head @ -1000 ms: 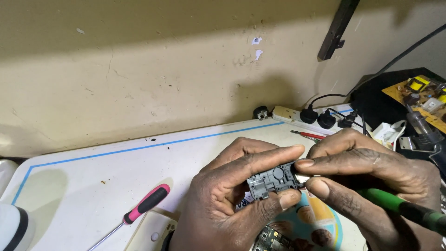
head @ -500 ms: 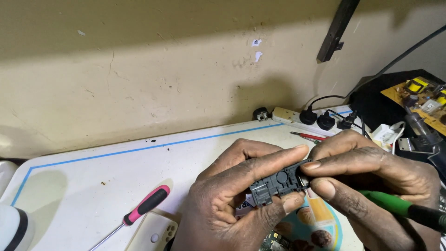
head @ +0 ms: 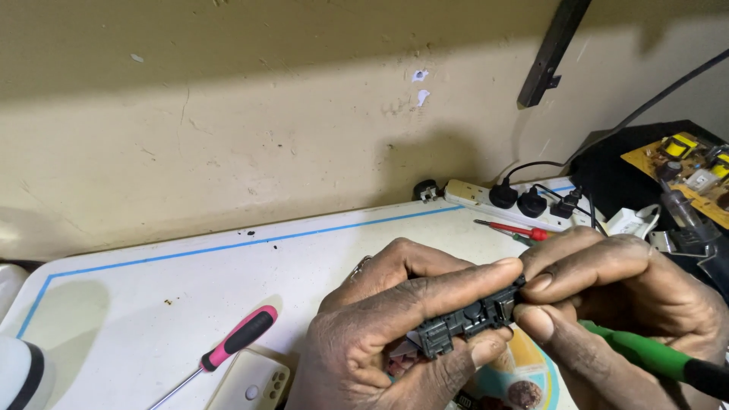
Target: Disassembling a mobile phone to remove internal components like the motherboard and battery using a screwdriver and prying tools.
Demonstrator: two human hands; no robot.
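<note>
A: Holding a small black plastic part [head: 467, 319] in both hands, low and right of centre over the white table [head: 228, 288]. Left hand [head: 387, 334] has its fingers curled round it, forefinger along the top edge, thumb underneath. Closed grip.

B: Right hand?

A: Right hand [head: 623, 304] pinches the part's right end between thumb and forefinger, fingers nearly shut. Same hand also has a green-handled tool [head: 645, 355] tucked against the palm, handle running off toward the lower right. Tip is hidden, can't tell what kind.

B: What's around?

A: Pink-and-black screwdriver [head: 228, 345] flat on the table, left of the hands, well apart. White phone case [head: 250, 383] just beside it at the bottom edge. Red-handled screwdriver [head: 512, 228] near the wall behind the hands. White power strip [head: 486, 196] against the wall with black plugs in it. Circuit board [head: 683, 163] at far right on a dark surface.
</note>
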